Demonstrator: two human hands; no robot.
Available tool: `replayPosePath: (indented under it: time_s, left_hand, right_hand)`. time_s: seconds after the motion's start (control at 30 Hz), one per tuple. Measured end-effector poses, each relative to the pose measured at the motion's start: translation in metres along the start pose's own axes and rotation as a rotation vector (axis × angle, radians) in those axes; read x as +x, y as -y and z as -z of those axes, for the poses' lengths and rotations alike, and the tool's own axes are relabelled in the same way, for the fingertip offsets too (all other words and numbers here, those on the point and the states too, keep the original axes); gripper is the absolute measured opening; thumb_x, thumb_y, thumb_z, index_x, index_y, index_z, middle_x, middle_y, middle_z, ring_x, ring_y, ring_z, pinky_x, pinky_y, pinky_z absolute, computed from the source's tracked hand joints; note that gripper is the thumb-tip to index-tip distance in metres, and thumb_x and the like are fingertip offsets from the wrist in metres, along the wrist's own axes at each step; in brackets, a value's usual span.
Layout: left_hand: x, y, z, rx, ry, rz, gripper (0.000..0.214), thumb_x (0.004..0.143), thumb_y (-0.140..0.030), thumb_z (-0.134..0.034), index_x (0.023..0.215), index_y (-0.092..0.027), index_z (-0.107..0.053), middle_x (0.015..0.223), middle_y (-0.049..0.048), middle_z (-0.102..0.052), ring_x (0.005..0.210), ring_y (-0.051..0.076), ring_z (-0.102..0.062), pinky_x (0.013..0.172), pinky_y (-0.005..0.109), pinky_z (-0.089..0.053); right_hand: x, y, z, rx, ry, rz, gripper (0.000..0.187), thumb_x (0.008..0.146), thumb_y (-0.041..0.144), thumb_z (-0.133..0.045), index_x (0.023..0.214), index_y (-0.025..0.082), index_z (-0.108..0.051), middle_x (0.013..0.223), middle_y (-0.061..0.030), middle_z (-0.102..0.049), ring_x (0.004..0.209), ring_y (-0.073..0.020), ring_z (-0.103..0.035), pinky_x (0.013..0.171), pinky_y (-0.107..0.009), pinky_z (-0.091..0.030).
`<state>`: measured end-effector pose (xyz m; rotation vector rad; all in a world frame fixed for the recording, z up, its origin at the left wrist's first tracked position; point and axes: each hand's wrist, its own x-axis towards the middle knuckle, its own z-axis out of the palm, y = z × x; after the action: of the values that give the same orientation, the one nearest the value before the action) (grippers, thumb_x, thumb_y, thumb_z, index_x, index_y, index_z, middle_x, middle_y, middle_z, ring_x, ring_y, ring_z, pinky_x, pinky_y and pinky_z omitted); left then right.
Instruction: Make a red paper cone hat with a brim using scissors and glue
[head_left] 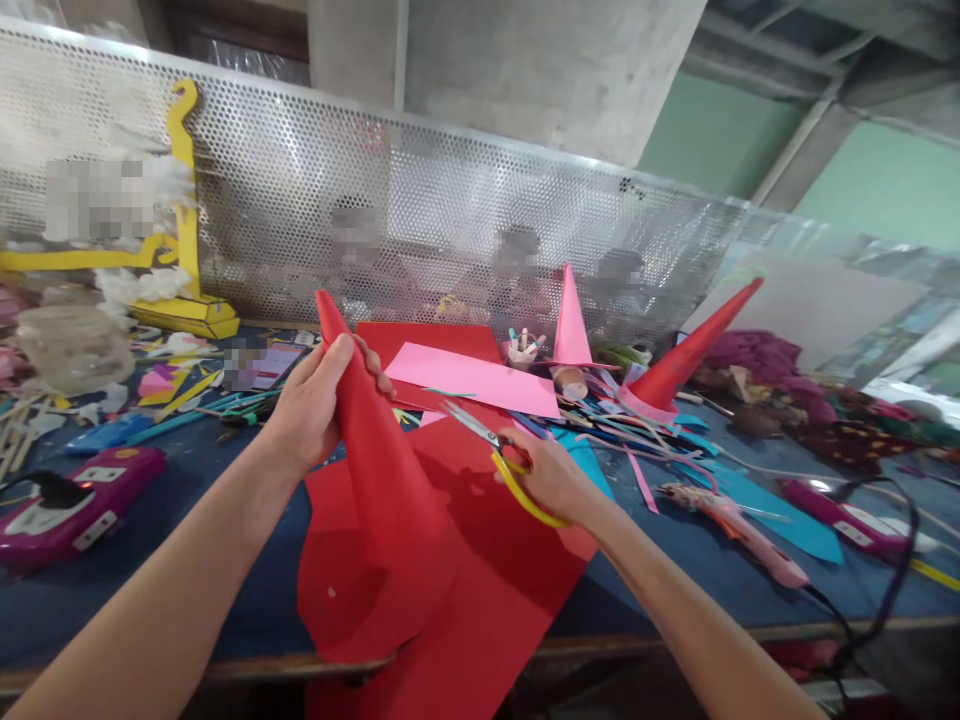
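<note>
My left hand [315, 395] is closed round the upper part of a tall red cone [386, 480], whose tip points up and leans left. The cone's wide end is toward me, above red sheets [510, 560] that overhang the table's front edge. To the right, my right hand [544, 470] grips scissors [517, 490] with yellow handles. Their blades point up and left, apart from the cone, over the red sheet. Just beyond the blades lies a pink sheet [472, 378] on another red sheet [427, 335].
A pink cone hat [572, 325] and a red cone hat [690, 350] stand behind. At right lie a pink glue gun [750, 535], blue strips and cables. Purple power strips [82, 505] sit at both sides. A perforated metal screen [450, 210] borders the table.
</note>
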<state>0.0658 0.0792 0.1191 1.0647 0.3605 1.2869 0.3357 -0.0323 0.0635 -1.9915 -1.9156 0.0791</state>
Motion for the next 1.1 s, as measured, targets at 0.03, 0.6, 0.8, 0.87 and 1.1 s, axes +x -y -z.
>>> replayPosePath:
  time_s: [0.03, 0.6, 0.8, 0.87, 1.1]
  left_hand:
    - [0.000, -0.001, 0.002, 0.000, 0.011, 0.039, 0.019, 0.086, -0.036, -0.062, 0.082, -0.018, -0.058, 0.074, -0.0014, -0.059, 0.062, 0.012, -0.062, 0.060, 0.026, -0.057]
    - [-0.011, 0.008, 0.003, 0.079, 0.052, 0.209, 0.026, 0.087, -0.040, -0.061, 0.074, -0.016, -0.060, 0.073, -0.0008, -0.062, 0.063, 0.011, -0.061, 0.069, 0.027, -0.059]
    - [-0.012, 0.006, 0.000, 0.106, 0.067, 0.194, 0.026, 0.086, -0.043, -0.062, 0.077, -0.018, -0.061, 0.071, 0.0008, -0.062, 0.064, 0.014, -0.063, 0.059, 0.023, -0.056]
    - [-0.012, 0.002, -0.002, 0.118, 0.066, 0.165, 0.026, 0.086, -0.043, -0.062, 0.077, -0.019, -0.061, 0.072, 0.0014, -0.061, 0.064, 0.014, -0.062, 0.056, 0.023, -0.056]
    - [-0.010, -0.020, -0.022, 0.176, 0.016, -0.148, 0.015, 0.088, -0.036, -0.059, 0.083, -0.023, -0.059, 0.073, 0.0003, -0.059, 0.060, 0.015, -0.061, 0.051, 0.025, -0.055]
  right_hand:
    - [0.008, -0.002, 0.002, -0.012, -0.004, -0.034, 0.033, 0.085, 0.026, -0.058, 0.118, 0.020, -0.060, 0.084, -0.0039, -0.070, 0.075, -0.0189, -0.064, 0.067, -0.025, -0.042]
    - [0.071, -0.032, -0.009, -0.042, 0.119, -0.194, 0.040, 0.071, 0.022, -0.076, 0.108, 0.019, -0.060, 0.097, -0.0069, -0.072, 0.086, -0.0217, -0.066, 0.063, -0.023, -0.040]
    - [0.070, -0.038, -0.003, 0.047, 0.124, -0.209, 0.042, 0.061, 0.014, -0.079, 0.099, 0.016, -0.062, 0.083, -0.0025, -0.070, 0.074, -0.0177, -0.064, 0.062, -0.023, -0.044]
    - [0.059, -0.036, 0.003, 0.086, 0.060, -0.168, 0.042, 0.065, 0.012, -0.073, 0.104, 0.017, -0.060, 0.082, -0.0004, -0.068, 0.074, -0.0161, -0.062, 0.063, -0.023, -0.044]
    - [0.040, -0.050, 0.024, 0.187, -0.260, -0.156, 0.043, 0.072, 0.015, -0.057, 0.115, 0.020, -0.054, 0.076, 0.0021, -0.058, 0.068, -0.0156, -0.057, 0.065, -0.026, -0.044]
